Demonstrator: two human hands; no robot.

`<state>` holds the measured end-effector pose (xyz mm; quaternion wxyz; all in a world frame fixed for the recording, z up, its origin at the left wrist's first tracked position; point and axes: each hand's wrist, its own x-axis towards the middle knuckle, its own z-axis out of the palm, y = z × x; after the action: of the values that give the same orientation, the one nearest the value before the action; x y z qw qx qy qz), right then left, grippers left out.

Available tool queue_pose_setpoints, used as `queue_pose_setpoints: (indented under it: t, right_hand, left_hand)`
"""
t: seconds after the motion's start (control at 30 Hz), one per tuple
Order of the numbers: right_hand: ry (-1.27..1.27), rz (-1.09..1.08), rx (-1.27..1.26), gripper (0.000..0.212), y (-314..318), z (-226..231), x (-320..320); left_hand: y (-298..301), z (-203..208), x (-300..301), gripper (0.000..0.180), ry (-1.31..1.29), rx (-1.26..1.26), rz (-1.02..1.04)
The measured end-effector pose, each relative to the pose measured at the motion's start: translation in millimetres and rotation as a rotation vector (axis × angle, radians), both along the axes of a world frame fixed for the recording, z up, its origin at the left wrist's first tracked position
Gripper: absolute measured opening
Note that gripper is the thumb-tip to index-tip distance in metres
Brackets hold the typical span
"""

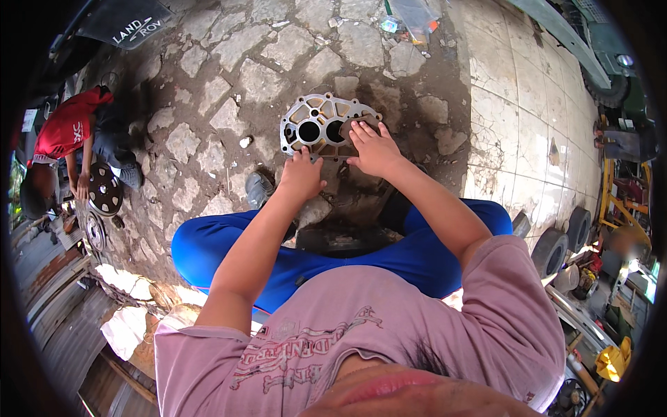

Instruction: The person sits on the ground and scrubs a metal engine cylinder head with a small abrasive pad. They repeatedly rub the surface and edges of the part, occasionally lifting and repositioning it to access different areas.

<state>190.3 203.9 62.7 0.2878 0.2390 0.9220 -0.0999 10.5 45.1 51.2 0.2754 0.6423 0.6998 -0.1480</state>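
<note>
Metal housing [326,117], upper centre; left hand [301,175] at lower rim, finger grip unclear; right hand [377,150], fingers spread, atop right end.

White capital letters stand in two slanting lines on a dark panel [104,28] past the far left corner of the stone floor [229,115], with small pointed marks beside them. Across the chest of my pink shirt [431,313] I see outlined reddish capitals in stacked, slanting rows, partly lost in folds. Small white letters mark a co-worker's red shirt [59,128] by the floor's left edge, too small for me to make out fully.
</note>
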Motion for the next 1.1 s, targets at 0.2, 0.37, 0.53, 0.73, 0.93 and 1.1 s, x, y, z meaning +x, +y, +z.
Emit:
queue_pose_setpoints:
  t: [0.2,0.37,0.53,0.73,0.93,1.1]
  right_hand:
    - [-0.039,0.025,0.0,0.084,0,6,-4]
    - [-0.043,0.019,-0.006,0.081,2,10,-5]
    - [-0.03,0.01,0.004,0.079,2,8,-6]
    - [-0.05,-0.005,0.011,0.079,3,9,-9]
    - [-0.057,-0.009,0.041,0.078,0,14,-9]
    - [-0.043,-0.005,0.043,0.071,14,18,-11]
  left_hand:
    - [-2,-2,1,0.073,0.005,0.004,0.006]
    - [-2,-3,1,0.073,0.015,0.001,0.004]
    - [-2,-5,1,0.073,0.016,-0.004,0.01]
    - [-3,-6,0,0.073,0.014,-0.005,0.008]
    - [-2,-4,1,0.074,-0.006,-0.035,0.022]
    - [-1,-5,0,0.073,-0.005,-0.052,0.031]
